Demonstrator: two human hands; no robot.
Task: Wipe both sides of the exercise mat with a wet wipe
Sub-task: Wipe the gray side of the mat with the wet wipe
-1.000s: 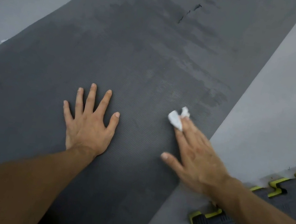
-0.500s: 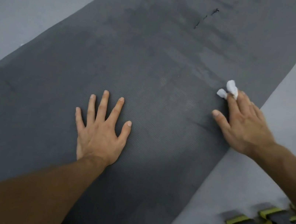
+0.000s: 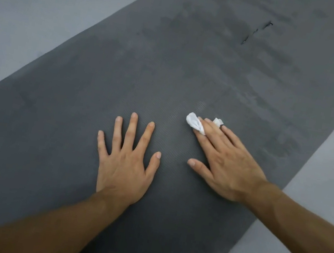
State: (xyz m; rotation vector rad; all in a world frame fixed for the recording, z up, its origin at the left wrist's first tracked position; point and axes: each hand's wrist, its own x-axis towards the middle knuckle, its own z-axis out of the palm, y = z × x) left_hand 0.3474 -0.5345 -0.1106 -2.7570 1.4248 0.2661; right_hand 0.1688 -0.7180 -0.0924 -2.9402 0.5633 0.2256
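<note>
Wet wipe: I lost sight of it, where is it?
In the head view the wet wipe lies on the mat, right of centre, pressed under the fingers of the right hand, beside the flat left hand.

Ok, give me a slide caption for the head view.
Left hand flat on the dark exercise mat; right hand pressing a white wet wipe onto it.

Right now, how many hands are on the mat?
2. The left hand lies flat with fingers spread, mid-width on the mat. The right hand is just to its right, straight fingers pressing the wet wipe down.
</note>
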